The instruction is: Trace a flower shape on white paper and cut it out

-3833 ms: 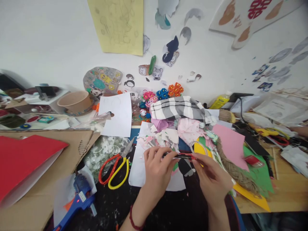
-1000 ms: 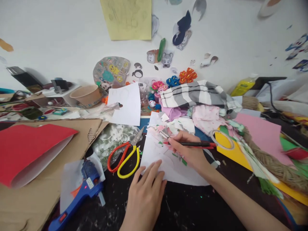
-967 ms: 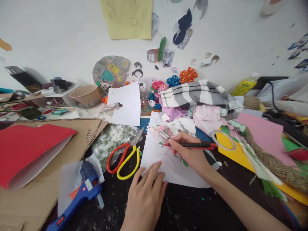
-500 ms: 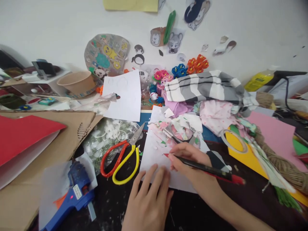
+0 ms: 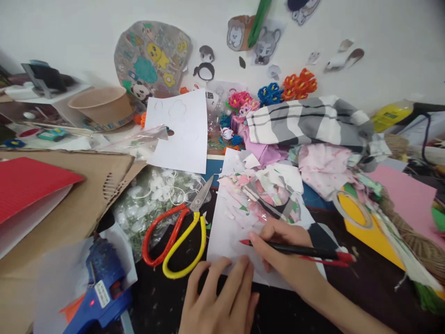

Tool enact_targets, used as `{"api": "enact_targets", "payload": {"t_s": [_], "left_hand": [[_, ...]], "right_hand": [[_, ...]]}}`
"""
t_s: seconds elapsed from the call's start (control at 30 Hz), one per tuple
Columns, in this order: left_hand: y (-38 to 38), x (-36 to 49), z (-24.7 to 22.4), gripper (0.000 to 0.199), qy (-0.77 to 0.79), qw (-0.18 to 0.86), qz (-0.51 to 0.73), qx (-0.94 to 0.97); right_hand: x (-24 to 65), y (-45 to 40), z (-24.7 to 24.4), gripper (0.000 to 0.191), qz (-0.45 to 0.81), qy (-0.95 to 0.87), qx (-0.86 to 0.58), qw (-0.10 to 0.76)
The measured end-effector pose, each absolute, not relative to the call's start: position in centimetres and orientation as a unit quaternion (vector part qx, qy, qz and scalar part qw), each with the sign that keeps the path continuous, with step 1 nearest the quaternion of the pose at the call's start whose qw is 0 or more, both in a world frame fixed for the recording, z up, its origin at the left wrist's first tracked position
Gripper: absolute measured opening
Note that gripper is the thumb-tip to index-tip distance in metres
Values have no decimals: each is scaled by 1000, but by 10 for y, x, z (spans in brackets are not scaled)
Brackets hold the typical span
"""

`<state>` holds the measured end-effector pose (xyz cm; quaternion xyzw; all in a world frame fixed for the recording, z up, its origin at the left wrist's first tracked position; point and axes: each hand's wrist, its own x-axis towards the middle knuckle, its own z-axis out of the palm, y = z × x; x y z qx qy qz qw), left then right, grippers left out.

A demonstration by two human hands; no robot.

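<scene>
My right hand (image 5: 285, 255) is closed round a black pen (image 5: 299, 249) with a red tip and red clip. The tip points left, over a white sheet of paper (image 5: 225, 236); whether it touches the paper cannot be made out. My left hand (image 5: 219, 297) lies with fingers spread on the sheet's lower edge, holding nothing. Paper scraps (image 5: 271, 190) in white, pink and green cover the sheet's upper part. Scissors (image 5: 184, 227) with one red and one yellow handle lie partly open just left of the sheet.
A blue glue gun (image 5: 104, 287) lies at the lower left, beside cardboard (image 5: 69, 195) and a red sheet (image 5: 38, 185). Behind stand a brown bowl (image 5: 100, 106) and a drawn-on sheet (image 5: 181, 134). To the right are checkered cloth (image 5: 309, 120) and a tape roll (image 5: 352, 211).
The view has shifted, so most things sit further outward or lower. The pen's tip is slightly lower in view. Both hands keep much the same pose.
</scene>
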<state>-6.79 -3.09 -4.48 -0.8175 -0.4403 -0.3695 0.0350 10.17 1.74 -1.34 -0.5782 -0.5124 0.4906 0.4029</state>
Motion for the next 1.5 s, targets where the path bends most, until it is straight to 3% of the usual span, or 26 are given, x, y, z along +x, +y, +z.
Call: {"api": "enact_targets", "payload": {"t_s": [0.27, 1.5], "left_hand": [[-29, -67, -49, 27, -446, 46, -373, -812], [-37, -72, -53, 24, -454, 64, -320, -829]], "right_hand": [[102, 13, -17, 43, 493, -538, -589, 348], [101, 16, -17, 40, 496, -520, -600, 351]]}}
